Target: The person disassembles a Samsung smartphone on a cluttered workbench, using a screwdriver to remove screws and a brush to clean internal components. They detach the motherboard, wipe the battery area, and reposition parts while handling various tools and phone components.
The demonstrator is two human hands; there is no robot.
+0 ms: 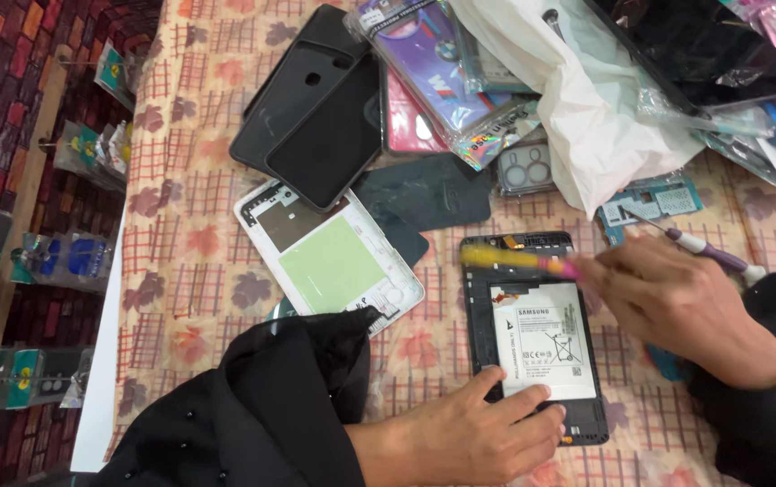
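Far left, a patterned brick-red floor and a wooden rack (pixel 18 180) hung with small packaged accessories run beside the table. The table wears a cotton tablecloth (pixel 189 271), beige with red checks and faded leaves. On it lies a white plastic tablet back cover (pixel 329 257), inner face up, with a pale green rectangular patch. Above it rest two matte black phone cases (pixel 316 108), and beside them glossy packaged cases (pixel 433 63) and a crumpled white plastic bag (pixel 586 117).

The left hand (pixel 469 433), emerging from a loose black sleeve (pixel 252 415), lies flat and spread, fingers pressing the lower edge of the opened tablet (pixel 532 338). That tablet sits at centre right on the cloth: a black rectangular frame holding a white, smooth battery (pixel 546 352).

The right hand (pixel 676 302) is curled around a yellow-and-pink tool (pixel 518 260), blurred, its tip over the tablet's upper edge. Behind it lie a blue circuit board (pixel 654 203) and a purple-handled screwdriver (pixel 712 252).
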